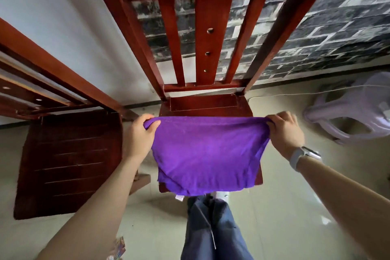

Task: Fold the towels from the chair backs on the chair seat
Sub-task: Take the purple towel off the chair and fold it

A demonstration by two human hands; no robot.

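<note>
A purple towel [202,154] hangs stretched between my two hands over the seat [205,105] of a red-brown wooden chair. My left hand [140,133] grips its upper left corner. My right hand [286,130], with a watch on the wrist, grips the upper right corner. The towel looks doubled, and its lower edge droops over the seat's front edge with a small white label showing below. The chair's slatted back [207,34] rises bare behind the seat.
A second wooden chair [67,158] stands close on the left, its seat dark and bare. A pale plastic stool [354,116] lies on the tiled floor at right, with a thin cord running past it. My legs in jeans [211,228] stand before the chair.
</note>
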